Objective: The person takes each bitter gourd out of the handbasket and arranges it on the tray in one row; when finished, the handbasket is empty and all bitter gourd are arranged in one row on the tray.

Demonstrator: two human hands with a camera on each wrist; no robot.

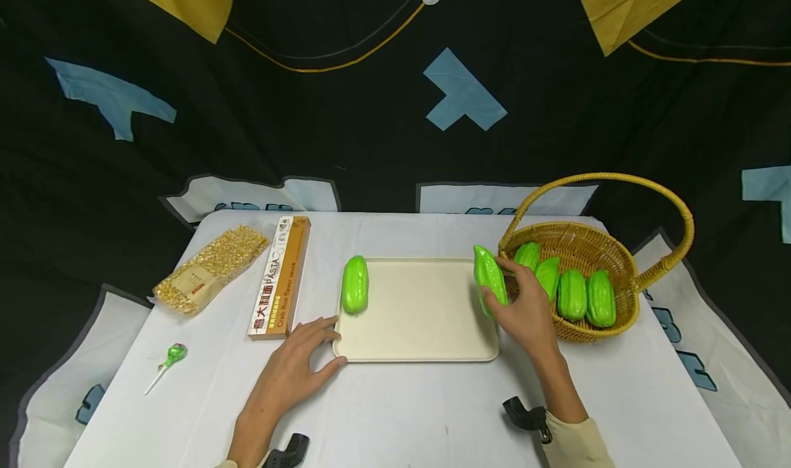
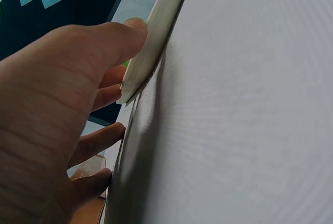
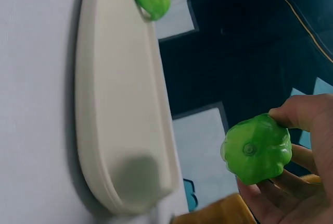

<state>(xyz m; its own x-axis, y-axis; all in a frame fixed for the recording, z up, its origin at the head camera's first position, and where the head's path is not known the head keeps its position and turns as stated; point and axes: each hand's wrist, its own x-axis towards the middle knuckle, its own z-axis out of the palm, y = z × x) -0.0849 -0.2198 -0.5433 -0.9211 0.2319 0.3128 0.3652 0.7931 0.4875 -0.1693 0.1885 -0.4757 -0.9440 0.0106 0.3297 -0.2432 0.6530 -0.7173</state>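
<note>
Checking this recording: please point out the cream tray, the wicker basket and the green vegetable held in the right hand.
cream tray (image 1: pixel 420 310): head view, bare floor
wicker basket (image 1: pixel 579 240): head view, inner back wall
held green vegetable (image 3: pixel 260 148): right wrist view, end facing the camera

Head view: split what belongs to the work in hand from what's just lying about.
Seemingly in the work:
green vegetable in the right hand
tray, touched by the left hand
second green vegetable, on the tray
basket
four green vegetables inside it

Seemingly just lying about:
bag of yellow kernels
pasta box
lollipop
</note>
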